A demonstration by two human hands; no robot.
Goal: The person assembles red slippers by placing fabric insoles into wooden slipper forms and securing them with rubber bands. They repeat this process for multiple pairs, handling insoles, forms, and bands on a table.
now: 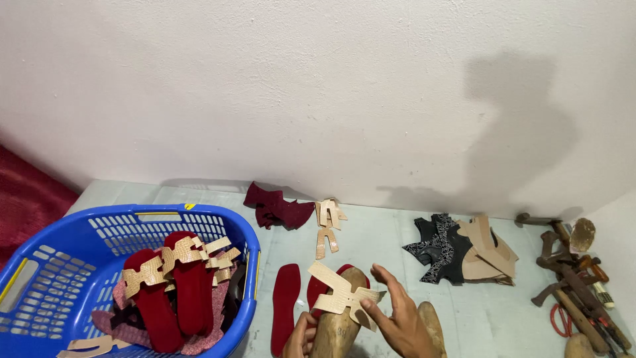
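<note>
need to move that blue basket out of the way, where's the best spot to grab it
Probably by the slot handles in the rim of the blue basket: one shows in the far rim beside the wall, another in the left rim. Come from above and hook fingers through them. The mesh walls look thin, and the red soles piled inside weight its right half, so two hands seem wiser.

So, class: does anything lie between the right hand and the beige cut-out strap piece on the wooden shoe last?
Nothing visible does. The right hand already touches the beige strap piece, which drapes over the wooden shoe last; the left hand holds the last lower down.
</note>
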